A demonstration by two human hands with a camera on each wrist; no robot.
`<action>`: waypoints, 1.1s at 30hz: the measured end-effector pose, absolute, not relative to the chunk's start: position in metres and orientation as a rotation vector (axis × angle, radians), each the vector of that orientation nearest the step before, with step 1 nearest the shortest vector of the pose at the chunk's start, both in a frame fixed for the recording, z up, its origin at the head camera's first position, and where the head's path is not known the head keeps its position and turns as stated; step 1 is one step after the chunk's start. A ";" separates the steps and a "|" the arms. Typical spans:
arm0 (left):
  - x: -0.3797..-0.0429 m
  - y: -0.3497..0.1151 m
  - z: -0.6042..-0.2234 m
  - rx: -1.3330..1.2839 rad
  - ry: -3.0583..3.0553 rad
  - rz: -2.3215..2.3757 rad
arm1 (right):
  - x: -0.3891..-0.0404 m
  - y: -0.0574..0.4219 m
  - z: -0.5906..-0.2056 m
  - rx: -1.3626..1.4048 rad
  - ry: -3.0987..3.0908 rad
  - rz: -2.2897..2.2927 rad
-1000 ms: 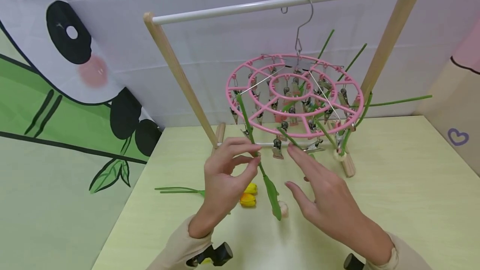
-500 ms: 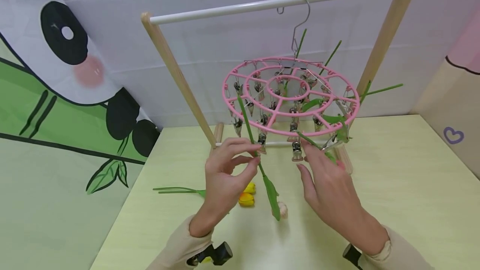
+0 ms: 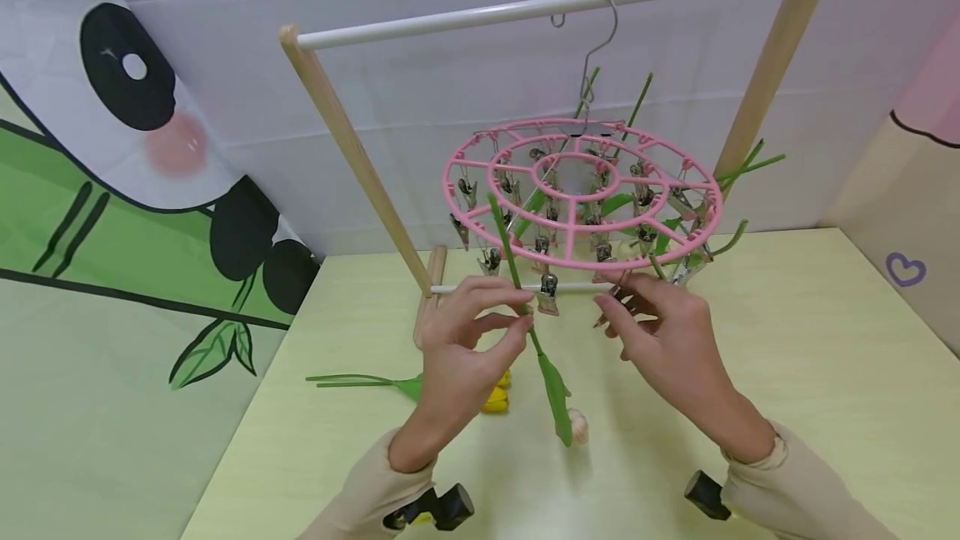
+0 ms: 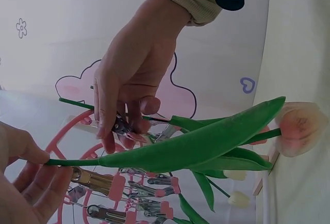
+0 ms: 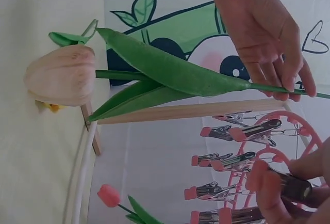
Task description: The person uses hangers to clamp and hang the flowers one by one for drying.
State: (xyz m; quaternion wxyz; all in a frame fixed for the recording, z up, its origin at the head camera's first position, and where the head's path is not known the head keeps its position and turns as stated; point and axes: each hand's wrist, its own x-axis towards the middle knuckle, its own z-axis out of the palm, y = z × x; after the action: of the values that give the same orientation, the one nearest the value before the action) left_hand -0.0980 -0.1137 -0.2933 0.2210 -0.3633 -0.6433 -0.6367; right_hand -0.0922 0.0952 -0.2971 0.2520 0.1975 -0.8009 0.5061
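Observation:
My left hand (image 3: 468,348) pinches the green stem of an artificial tulip between thumb and fingers. That tulip (image 4: 301,128) hangs blossom down, pale pink, with long green leaves, close in front of the round pink clip hanger (image 3: 572,233). At the hanger's front right edge, my right hand (image 3: 675,340) pinches a metal clip (image 4: 121,126) with pink tips. In the right wrist view the clip lies between thumb and fingers, partly covered by them. Several other clips dangle from the rings. More tulips hang blossom down at the hanger's right and back, their stems (image 3: 753,165) poking above it.
A stand with wooden posts (image 3: 360,165) and a white top bar (image 3: 465,21) carries the hanger by its metal hook (image 3: 600,40). Yellow tulips (image 3: 497,400) lie on the pale table (image 3: 300,457), partly behind my left hand. A printed cloth backs the table.
The hanger has turned, its back stems shifting left. My right hand has moved right from its front edge and now grips a clip. My left hand, still holding the tulip, shifts slightly right.

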 end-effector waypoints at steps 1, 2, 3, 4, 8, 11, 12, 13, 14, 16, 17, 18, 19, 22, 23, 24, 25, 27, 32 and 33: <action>-0.098 -0.113 -0.293 -1.004 -1.779 -1.761 | -0.092 0.096 -0.296 0.524 -2.193 1.416; -0.098 -0.113 -0.293 -1.003 -1.778 -1.761 | -0.091 0.098 -0.294 0.511 -2.213 1.438; -0.099 -0.113 -0.293 -1.002 -1.776 -1.761 | -0.091 0.099 -0.293 0.502 -2.234 1.447; -0.099 -0.113 -0.294 -1.000 -1.775 -1.759 | -0.090 0.100 -0.291 0.496 -2.255 1.450; -0.100 -0.113 -0.294 -0.998 -1.775 -1.764 | -0.089 0.106 -0.286 0.494 -2.338 1.473; -0.100 -0.113 -0.295 -0.996 -1.780 -1.766 | -0.088 0.111 -0.283 0.493 -2.395 1.545; -0.100 -0.113 -0.295 -0.994 -1.781 -1.767 | -0.088 0.112 -0.282 0.494 -2.412 1.575; -0.100 -0.113 -0.295 -0.994 -1.781 -1.771 | -0.088 0.114 -0.281 0.491 -2.431 1.596; -0.100 -0.113 -0.295 -0.993 -1.783 -1.771 | -0.088 0.115 -0.280 0.492 -2.445 1.621; -0.100 -0.113 -0.296 -0.991 -1.787 -1.774 | -0.089 0.118 -0.279 0.496 -2.469 1.636; -0.100 -0.113 -0.296 -0.989 -1.788 -1.777 | -0.089 0.119 -0.278 0.493 -2.483 1.635; -0.100 -0.113 -0.296 -0.987 -1.789 -1.778 | -0.089 0.119 -0.278 0.487 -2.497 1.628; -0.100 -0.113 -0.296 -0.986 -1.790 -1.778 | -0.089 0.120 -0.277 0.482 -2.508 1.619; -0.100 -0.113 -0.296 -0.982 -1.791 -1.779 | -0.089 0.123 -0.276 0.459 -2.552 1.574; -0.100 -0.113 -0.296 -0.982 -1.790 -1.779 | -0.089 0.123 -0.275 0.455 -2.565 1.554; -0.100 -0.113 -0.297 -0.984 -1.789 -1.780 | -0.089 0.124 -0.275 0.455 -2.574 1.533; -0.100 -0.113 -0.297 -0.985 -1.787 -1.780 | -0.090 0.124 -0.275 0.458 -2.579 1.515; -0.100 -0.113 -0.297 -0.990 -1.783 -1.782 | -0.090 0.125 -0.274 0.462 -2.586 1.486; -0.100 -0.113 -0.298 -1.005 -1.778 -1.772 | -0.091 0.127 -0.273 0.463 -2.573 1.386; -0.100 -0.113 -0.298 -1.006 -1.779 -1.768 | -0.091 0.127 -0.273 0.465 -2.565 1.370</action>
State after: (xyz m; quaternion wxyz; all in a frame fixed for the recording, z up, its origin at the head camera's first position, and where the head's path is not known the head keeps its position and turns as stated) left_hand -0.1002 -0.1131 -0.2979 0.2180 -0.3634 -0.6425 -0.6384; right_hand -0.0909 0.1269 -0.2727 0.0981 0.1570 -0.8668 0.4631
